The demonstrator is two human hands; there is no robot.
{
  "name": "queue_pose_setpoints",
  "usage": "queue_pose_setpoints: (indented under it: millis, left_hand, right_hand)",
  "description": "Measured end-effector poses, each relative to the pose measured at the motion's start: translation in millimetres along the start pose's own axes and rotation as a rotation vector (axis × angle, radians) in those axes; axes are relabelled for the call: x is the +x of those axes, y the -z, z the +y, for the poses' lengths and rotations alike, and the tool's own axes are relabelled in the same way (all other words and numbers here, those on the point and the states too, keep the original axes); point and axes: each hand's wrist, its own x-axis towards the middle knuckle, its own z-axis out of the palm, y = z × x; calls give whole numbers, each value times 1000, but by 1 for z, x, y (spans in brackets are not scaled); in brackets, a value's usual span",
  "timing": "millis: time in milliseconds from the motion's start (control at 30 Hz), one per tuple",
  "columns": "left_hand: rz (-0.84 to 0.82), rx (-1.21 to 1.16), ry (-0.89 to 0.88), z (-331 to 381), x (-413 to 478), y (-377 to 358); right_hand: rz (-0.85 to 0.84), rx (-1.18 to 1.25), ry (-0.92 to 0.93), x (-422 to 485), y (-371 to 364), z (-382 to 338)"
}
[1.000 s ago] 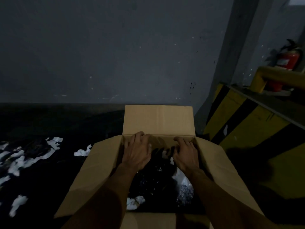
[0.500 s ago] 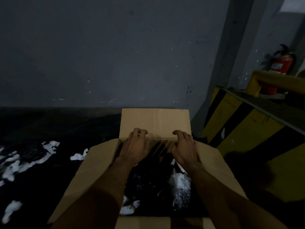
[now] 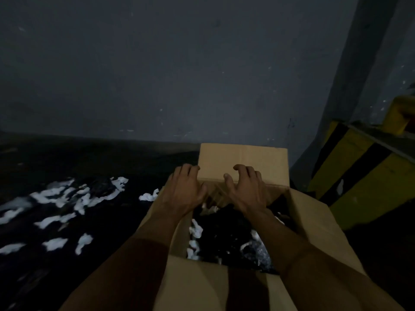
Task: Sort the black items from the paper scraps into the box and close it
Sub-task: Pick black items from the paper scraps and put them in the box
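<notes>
1. The box [image 3: 197, 277] sits right in front of the person on a dark surface [image 3: 125, 167], with its opening facing up. Its long axis appears to run from the person toward the wall [image 3: 179, 75].
2. The far flap [image 3: 242, 158] stands upright with its inner face toward the person. Its top edge runs left to right, near the wall behind it.
3. The left flap [image 3: 155, 212] and right flap [image 3: 314, 221] splay outward, and the near flap [image 3: 202, 295] lies under the forearms.
4. The right flap's outer edge comes near a yellow-and-black barrier [image 3: 359, 176], so room is tight on that side. To the left, the dark surface stretches well away.
5. The left hand [image 3: 186, 189] has its fingers hooked at the far flap's left edge, clamped on it.
6. The right hand [image 3: 244, 189] rests bent fingers and thumb on the flap's face. I cannot tell whether it grips.
7. The two hands are apart, both low on the flap near its fold.
8. The black items [image 3: 224, 232] fill the inside of the box, with a few white bits [image 3: 195, 230] along the left wall.
9. The paper scraps [image 3: 67, 198] lie scattered on the dark surface, left of the box.
</notes>
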Motion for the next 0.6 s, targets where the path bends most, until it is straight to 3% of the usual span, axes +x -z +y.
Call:
queue_pose_setpoints:
  millis: [300, 600]
  left_hand:
    - [76, 87, 201, -104, -76, 76]
    - [123, 182, 275, -247, -164, 161]
  right_hand:
    - [-107, 126, 167, -32, -61, -121]
    - [-112, 159, 233, -87, -131, -298]
